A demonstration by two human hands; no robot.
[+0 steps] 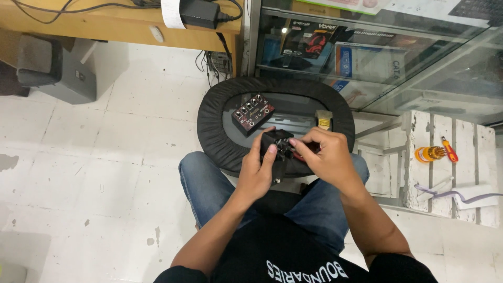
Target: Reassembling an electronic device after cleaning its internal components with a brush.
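My left hand (257, 170) and my right hand (327, 157) both grip a small black boxy device (277, 144) with knobs or pins on its face, held over my lap. The left thumb rests on its top edge. The right hand's fingers pinch at its right side, where something red shows. Just beyond it, a dark red box with several knobs (253, 114) lies on a round black-rimmed tray (209, 115). A small yellow and grey block (324, 120) sits on the tray's right side.
A glass display case (377, 52) with boxed goods stands ahead right. A white wooden crate (450, 162) to the right carries an orange screwdriver set (432, 153) and a cable. A wooden desk (105, 23), a power adapter (199, 13) and a grey case (57, 68) are at upper left.
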